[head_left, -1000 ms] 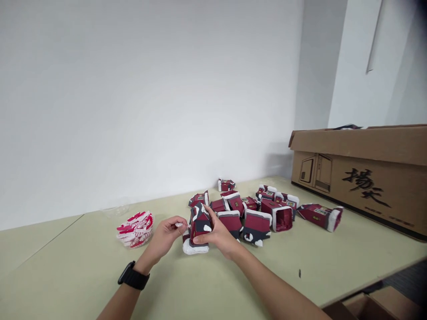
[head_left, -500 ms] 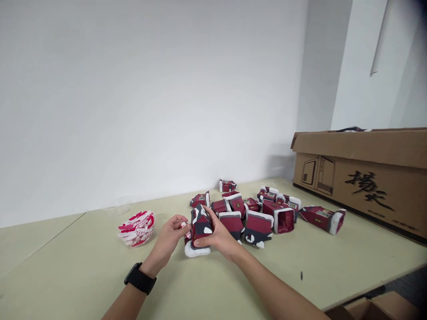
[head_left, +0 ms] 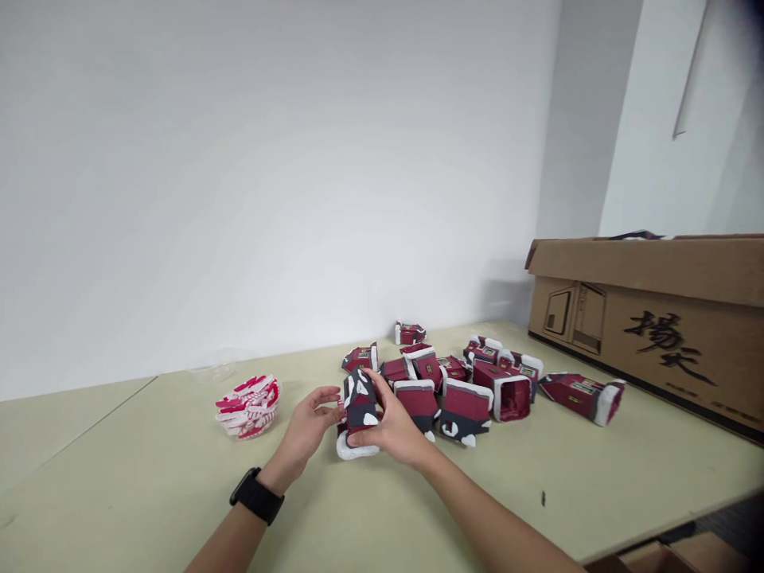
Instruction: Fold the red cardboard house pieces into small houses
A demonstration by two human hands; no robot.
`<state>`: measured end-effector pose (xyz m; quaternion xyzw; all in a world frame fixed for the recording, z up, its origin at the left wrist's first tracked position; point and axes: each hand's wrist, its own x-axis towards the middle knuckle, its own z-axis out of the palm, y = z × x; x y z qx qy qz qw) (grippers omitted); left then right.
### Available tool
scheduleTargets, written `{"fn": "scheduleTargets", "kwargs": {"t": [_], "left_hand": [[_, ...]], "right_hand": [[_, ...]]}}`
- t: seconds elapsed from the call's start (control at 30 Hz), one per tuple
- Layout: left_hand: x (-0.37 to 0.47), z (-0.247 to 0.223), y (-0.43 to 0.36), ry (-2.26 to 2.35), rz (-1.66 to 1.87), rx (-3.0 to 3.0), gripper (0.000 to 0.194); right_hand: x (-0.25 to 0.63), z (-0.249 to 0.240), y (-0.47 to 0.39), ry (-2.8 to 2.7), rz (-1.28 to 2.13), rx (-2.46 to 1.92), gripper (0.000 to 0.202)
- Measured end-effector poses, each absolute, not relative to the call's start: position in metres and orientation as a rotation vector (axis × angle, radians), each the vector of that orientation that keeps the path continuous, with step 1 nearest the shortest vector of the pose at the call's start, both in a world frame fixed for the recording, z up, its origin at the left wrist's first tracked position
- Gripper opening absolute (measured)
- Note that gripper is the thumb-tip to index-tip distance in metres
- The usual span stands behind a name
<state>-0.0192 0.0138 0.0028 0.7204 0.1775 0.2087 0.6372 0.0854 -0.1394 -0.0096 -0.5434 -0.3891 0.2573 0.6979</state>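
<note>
Maroon, dark grey and white model house (head_left: 360, 414) is in the right hand (head_left: 394, 426), just above or on the near-middle of the pale green surface (head_left: 334, 521); can't tell if it touches down. Right hand: thumb on the near side, fingers around the far right side, clamped on the house. Dark roof with white patches faces up, thick white edge points toward the wearer.

Left hand (head_left: 310, 427) is at the house's left side, thumb and fingers bent toward it, slightly apart. Small red-and-white bit (head_left: 341, 406) shows at the fingertips; can't tell if they pinch it. Black watch (head_left: 258, 495) on the left wrist.

Left of the hands: clear bowl (head_left: 231, 430) heaped with red-and-white striped pieces (head_left: 254, 402). Clear plastic piece (head_left: 216, 372) behind it, near the wall (head_left: 268, 175).

Right of and behind the held house: cluster of similar houses (head_left: 467, 402), tipped at different angles, several touching. One has its hollow end facing the camera. Separate house (head_left: 411, 333) at the back by the wall, another (head_left: 578, 398) lying at the right end.

Big cardboard box (head_left: 645, 310) at far right, dark characters and a line drawing on its side. Small dark scrap (head_left: 543, 498) near right. Open carton (head_left: 686, 555) below the surface edge, bottom right.
</note>
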Motion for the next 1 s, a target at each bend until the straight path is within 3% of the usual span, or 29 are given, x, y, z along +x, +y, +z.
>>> {"fn": "scheduleTargets", "kwargs": {"t": [0.27,0.57,0.77,1.0], "left_hand": [[-0.018,0.001,0.015,0.463,0.383,1.726,0.049],[-0.018,0.006,0.017,0.425,0.592,1.617,0.037],[-0.023,0.011,0.012,0.245,0.328,1.421,0.039],[-0.024,0.01,0.011,0.269,0.28,1.31,0.047]], "right_hand": [[0.084,-0.009,-0.14,-0.882,0.597,-1.197,0.118],[0.085,-0.012,-0.139,-0.876,0.518,-1.278,0.115],[0.087,-0.011,-0.14,-0.779,0.573,-1.203,0.119],[0.086,-0.009,-0.143,-0.722,0.644,-1.154,0.12]]}}
